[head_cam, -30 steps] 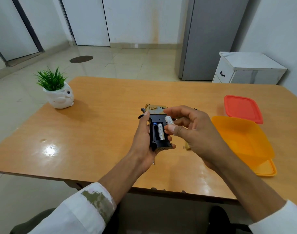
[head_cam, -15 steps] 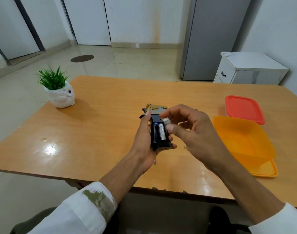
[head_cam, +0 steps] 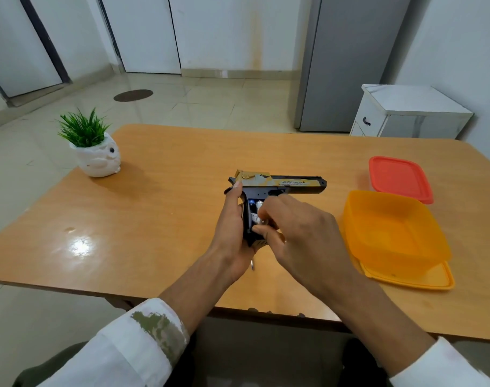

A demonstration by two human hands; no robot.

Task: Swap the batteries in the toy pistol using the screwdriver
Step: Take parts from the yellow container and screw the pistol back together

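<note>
Toy pistol held just above the wooden table, about midway along its width and nearer the near edge than the far one. Muzzle points right. Slide is tan with dark streaks; the frame and handle are black. Slide print reads roughly "DESERT EAGLE", with a smaller line beneath it too fine to read.

Left hand wraps the back of the handle, fingers curled round it, thumb lying up along the rear. Handle compartment is open toward the camera, with a small blue spot at its top.

Right hand comes in from the right, thumb and forefinger pinching a silver battery that sits in the open compartment. Its label is blurred.

A thin metal shaft pokes out below the left palm; cannot tell what it belongs to.

Far left corner: a green plant in a white owl-shaped pot.

Right edge: an orange tub standing on its orange lid. Just behind it is a red lidded box. No writing visible on either.
</note>
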